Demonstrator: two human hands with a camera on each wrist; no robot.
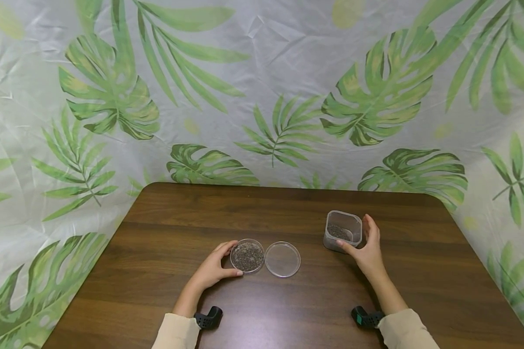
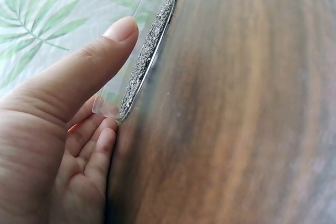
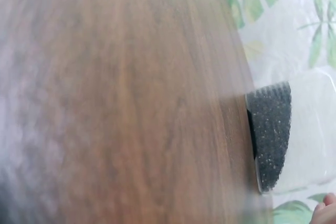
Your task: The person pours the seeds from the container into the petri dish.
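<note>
My left hand (image 1: 214,266) holds a clear petri dish (image 2: 148,56) by its edge, thumb at the near side and fingertips at the far left. A layer of dark grey-brown granules (image 1: 247,257) covers the dish's bottom. Right beside it lies a flat, clear round lid (image 1: 282,260). Over on the right, a clear square plastic tub (image 1: 344,228) contains dark granules (image 3: 270,135), banked up to one side. My right hand (image 1: 368,252) is spread around this tub, its thumb over the near rim. Fingertips (image 3: 325,207) show apart from the tub's wall in the right wrist view; the thumb is out of that view.
A brown wood-grain table (image 1: 284,310) with rounded far corners carries everything. Behind and beside it hangs a pale cloth (image 1: 284,63) printed with green leaves. Black bands (image 1: 208,318) sit on both wrists, by the cream sleeves.
</note>
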